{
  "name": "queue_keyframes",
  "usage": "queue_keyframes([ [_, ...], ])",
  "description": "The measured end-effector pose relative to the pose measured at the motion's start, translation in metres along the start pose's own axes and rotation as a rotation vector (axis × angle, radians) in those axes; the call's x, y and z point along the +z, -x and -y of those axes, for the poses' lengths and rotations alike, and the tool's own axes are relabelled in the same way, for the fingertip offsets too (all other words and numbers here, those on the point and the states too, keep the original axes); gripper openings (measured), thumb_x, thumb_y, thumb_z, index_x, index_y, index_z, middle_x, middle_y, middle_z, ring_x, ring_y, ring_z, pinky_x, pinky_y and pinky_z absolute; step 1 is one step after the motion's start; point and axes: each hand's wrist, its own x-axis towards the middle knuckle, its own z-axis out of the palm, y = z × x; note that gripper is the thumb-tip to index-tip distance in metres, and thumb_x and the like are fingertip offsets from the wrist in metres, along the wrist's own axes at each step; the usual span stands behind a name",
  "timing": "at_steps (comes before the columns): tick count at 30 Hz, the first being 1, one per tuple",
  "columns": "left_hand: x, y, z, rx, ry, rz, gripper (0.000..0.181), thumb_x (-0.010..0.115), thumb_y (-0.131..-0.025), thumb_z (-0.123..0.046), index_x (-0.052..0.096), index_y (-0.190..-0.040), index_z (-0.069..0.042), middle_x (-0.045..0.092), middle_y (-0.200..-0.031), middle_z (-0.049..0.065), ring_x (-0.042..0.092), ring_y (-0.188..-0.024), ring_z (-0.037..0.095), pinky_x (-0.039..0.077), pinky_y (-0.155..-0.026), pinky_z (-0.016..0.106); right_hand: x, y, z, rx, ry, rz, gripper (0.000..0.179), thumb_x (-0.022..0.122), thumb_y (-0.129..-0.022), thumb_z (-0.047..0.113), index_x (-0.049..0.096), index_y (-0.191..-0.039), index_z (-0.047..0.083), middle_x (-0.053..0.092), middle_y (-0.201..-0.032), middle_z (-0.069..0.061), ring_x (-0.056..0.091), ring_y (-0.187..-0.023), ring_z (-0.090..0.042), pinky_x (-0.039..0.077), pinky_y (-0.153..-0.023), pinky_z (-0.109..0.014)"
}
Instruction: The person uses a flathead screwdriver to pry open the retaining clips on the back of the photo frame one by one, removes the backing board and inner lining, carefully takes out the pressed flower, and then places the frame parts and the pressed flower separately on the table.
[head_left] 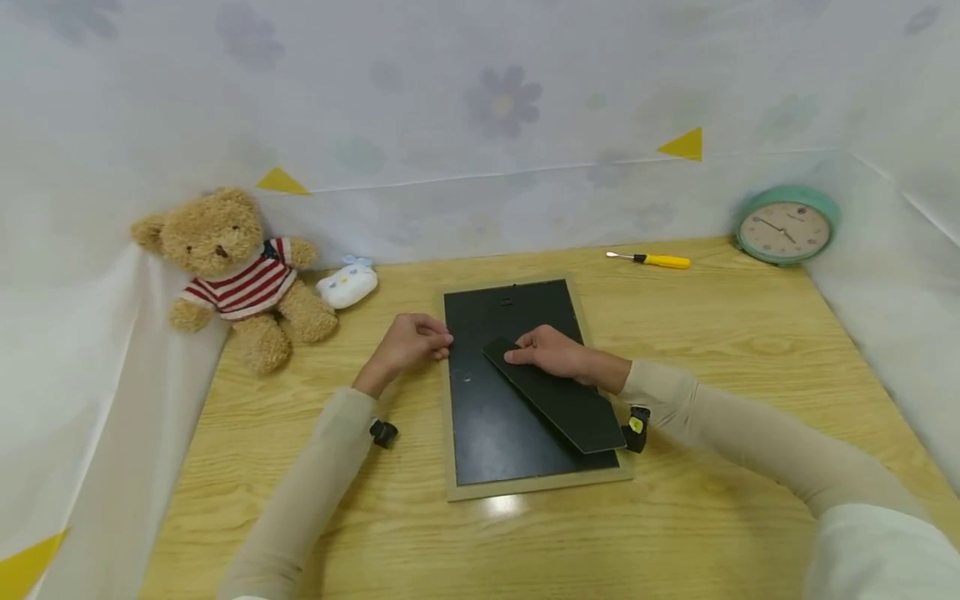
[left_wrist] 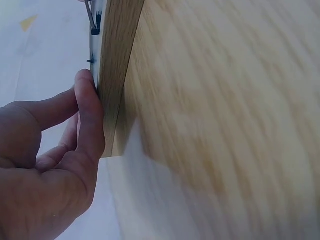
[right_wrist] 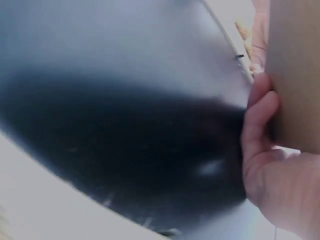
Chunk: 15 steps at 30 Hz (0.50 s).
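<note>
A picture frame (head_left: 491,417) lies face down on the table, its black back panel up and a pale wood rim around it. My right hand (head_left: 551,352) grips the narrow end of the black stand flap (head_left: 573,412), which slants up off the back; in the right wrist view, the fingers (right_wrist: 257,120) bend around the flap's edge. At the frame's left rim is my left hand (head_left: 412,340). Its bent fingers (left_wrist: 90,115) touch the wood edge close to a small metal tab (left_wrist: 90,61), the thumb against the index finger. Whether they pinch anything is hidden.
A teddy bear (head_left: 243,283) in a striped shirt sits at the back left, beside a small white plush (head_left: 348,285). At the back right lie a yellow-handled screwdriver (head_left: 663,261) and a green round clock (head_left: 786,229). Patterned cloth (head_left: 450,100) encloses the table.
</note>
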Motion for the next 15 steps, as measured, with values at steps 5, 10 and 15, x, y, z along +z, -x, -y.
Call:
queue_keyframes([
  [5, -0.0007, 0.0012, -0.0016, -0.003, 0.003, 0.002, 0.028, 0.069, -0.095, -0.006, 0.064, -0.117, 0.012, 0.070, -0.102, 0.027, 0.072, -0.074, 0.019, 0.060, -0.073, 0.034, 0.0045, 0.0017, -0.0025, -0.049, 0.045, -0.057, 0.044, 0.062, -0.100, 0.034, 0.044, -0.065, 0.014, 0.036, -0.053, 0.004, 0.038, -0.046, -0.011, 0.038, -0.055, -0.027],
  [10, -0.0006, 0.0014, 0.0007, -0.007, 0.006, -0.003, 0.028, 0.069, -0.094, -0.006, 0.064, -0.116, 0.011, 0.071, -0.100, 0.025, 0.072, -0.071, 0.016, 0.059, -0.072, 0.032, 0.0060, 0.0057, -0.0031, -0.081, 0.032, -0.072, 0.043, 0.063, -0.100, 0.033, 0.046, -0.066, 0.013, 0.036, -0.053, 0.004, 0.039, -0.046, -0.013, 0.039, -0.057, -0.028],
  [15, 0.0000, 0.0043, 0.0005, -0.002, -0.002, -0.006, 0.029, 0.072, -0.093, -0.009, 0.064, -0.115, 0.009, 0.072, -0.097, 0.022, 0.071, -0.071, 0.015, 0.059, -0.072, 0.032, 0.0064, 0.0079, -0.0038, -0.111, 0.035, -0.087, 0.044, 0.063, -0.100, 0.033, 0.044, -0.065, 0.014, 0.035, -0.052, 0.004, 0.038, -0.046, -0.013, 0.039, -0.057, -0.028],
])
